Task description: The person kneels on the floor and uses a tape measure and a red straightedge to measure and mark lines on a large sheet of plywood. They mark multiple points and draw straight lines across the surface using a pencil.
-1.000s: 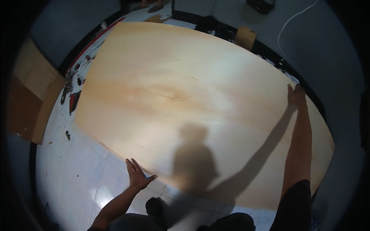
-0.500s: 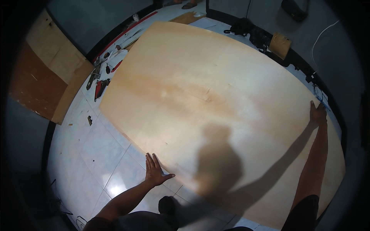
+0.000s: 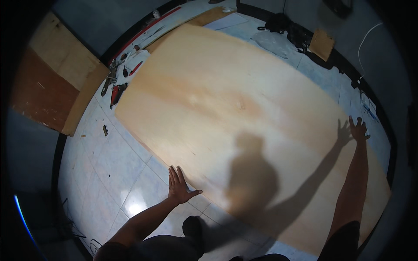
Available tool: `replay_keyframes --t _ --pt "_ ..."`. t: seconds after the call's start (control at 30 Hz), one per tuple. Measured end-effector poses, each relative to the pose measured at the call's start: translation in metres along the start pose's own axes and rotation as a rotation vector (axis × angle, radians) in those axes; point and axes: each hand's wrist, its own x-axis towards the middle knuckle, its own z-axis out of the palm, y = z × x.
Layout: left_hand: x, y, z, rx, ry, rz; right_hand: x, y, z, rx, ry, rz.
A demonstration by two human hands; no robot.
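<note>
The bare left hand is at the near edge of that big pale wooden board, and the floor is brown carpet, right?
Not carpet: the head view shows a glossy bluish-white tiled floor around the big pale wooden board; the bare left hand is at its near edge.

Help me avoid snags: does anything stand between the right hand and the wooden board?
Nothing visible stands between the right hand and the wooden board; the hand is spread by the board's far edge, contact unclear.

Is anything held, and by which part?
Nothing seems held: the left hand lies open at the near edge of the board; the right hand is open.
</note>
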Motion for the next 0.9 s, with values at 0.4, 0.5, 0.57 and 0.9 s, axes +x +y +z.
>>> replay_keyframes --t 0.4,0.5,0.57,0.9 --pt "0.008 0.003 0.015 -0.055 0.118 0.054 -0.074 -0.023 0.020 -0.068 -0.044 -0.335" --pt "0.008 0.003 0.013 -0.061 0.194 0.081 -0.139 -0.078 0.058 0.104 -0.205 -0.638" --pt "-0.015 -0.019 -0.004 0.062 0.131 0.012 -0.269 -0.181 0.051 0.098 -0.404 -0.757" --pt "0.160 -0.118 -0.120 -0.108 0.375 0.031 -0.385 -0.398 0.019 0.330 -0.581 -0.448"
